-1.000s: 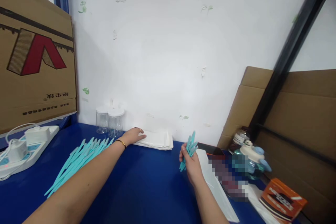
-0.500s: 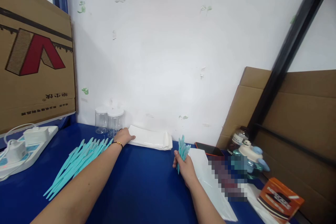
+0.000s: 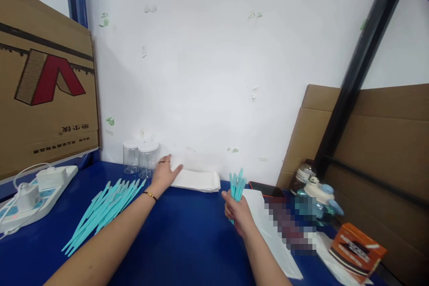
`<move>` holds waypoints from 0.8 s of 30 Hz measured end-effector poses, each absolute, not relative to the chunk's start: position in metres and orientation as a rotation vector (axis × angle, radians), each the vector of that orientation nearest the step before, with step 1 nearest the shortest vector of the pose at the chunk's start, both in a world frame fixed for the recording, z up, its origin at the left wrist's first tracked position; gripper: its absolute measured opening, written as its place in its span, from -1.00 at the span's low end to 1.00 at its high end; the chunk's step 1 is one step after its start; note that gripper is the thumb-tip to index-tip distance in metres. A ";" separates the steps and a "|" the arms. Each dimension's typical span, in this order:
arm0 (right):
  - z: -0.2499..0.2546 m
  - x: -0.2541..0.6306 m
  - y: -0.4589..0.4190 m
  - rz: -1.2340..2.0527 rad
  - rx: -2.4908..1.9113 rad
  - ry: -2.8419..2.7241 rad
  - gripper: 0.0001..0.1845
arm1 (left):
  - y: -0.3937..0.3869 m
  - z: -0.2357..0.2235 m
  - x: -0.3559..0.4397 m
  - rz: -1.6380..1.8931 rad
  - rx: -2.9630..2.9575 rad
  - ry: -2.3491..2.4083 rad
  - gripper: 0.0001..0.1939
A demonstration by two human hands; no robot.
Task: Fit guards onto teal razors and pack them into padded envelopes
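Observation:
My right hand [image 3: 237, 214] is closed round a small bunch of turquoise plastic sticks [image 3: 236, 185] that stand upright above the blue table [image 3: 187, 241]. My left hand [image 3: 165, 172] reaches to the back of the table with fingers stretched out over the left end of a stack of white bags [image 3: 197, 180]; whether it grips a bag I cannot make out. A gold bracelet sits on that wrist. A large loose pile of the same turquoise sticks [image 3: 105, 208] lies to the left of my left arm.
Two clear lidded jars [image 3: 140, 157] stand by the wall. A white power strip with plugs [image 3: 30, 192] lies far left under a cardboard box [image 3: 43, 85]. At right are a white bag [image 3: 271, 232], a phone [image 3: 264, 189], bottles [image 3: 315, 196] and an orange box [image 3: 358, 250].
My left hand has lifted a little at the left end of the white bag stack. My right hand has turned the bunch of sticks more upright and drawn it slightly nearer.

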State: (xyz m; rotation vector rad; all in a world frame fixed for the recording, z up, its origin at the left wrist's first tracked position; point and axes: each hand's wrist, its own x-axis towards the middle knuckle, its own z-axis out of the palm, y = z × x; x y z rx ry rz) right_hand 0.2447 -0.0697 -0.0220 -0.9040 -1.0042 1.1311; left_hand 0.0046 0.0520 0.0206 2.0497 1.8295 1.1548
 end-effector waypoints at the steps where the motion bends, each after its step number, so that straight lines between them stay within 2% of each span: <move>1: -0.022 0.240 -0.071 1.153 -0.904 -1.042 -0.57 | 0.036 0.024 0.021 1.182 2.020 1.558 -0.29; 4: -0.024 0.224 -0.076 1.163 -0.973 -1.174 -0.66 | -0.014 0.025 0.073 0.911 1.773 0.780 -0.40; 6: -0.025 0.217 -0.080 1.157 -1.041 -1.229 -0.76 | -0.040 0.021 0.102 0.754 1.656 0.563 -0.48; 8: -0.024 0.214 -0.083 1.173 -1.076 -1.243 -0.73 | -0.053 0.017 0.120 0.804 1.556 0.632 -0.61; 12: -0.019 0.222 -0.082 1.213 -0.943 -1.210 -0.72 | -0.046 0.018 0.127 0.924 1.416 0.740 -0.53; 16: -0.025 0.228 -0.075 1.278 -0.894 -0.980 -0.32 | -0.039 0.020 0.128 1.154 1.217 0.745 -0.55; 18: -0.030 0.227 -0.073 1.286 -0.932 -0.958 -0.23 | -0.042 0.015 0.134 1.186 1.230 0.731 -0.57; 22: -0.028 0.226 -0.073 1.185 -0.985 -0.998 -0.18 | -0.047 -0.002 0.145 1.087 1.360 0.771 -0.58; 24: -0.022 0.230 -0.074 1.069 -0.930 -1.013 -0.26 | -0.046 -0.010 0.148 1.073 1.472 0.775 -0.60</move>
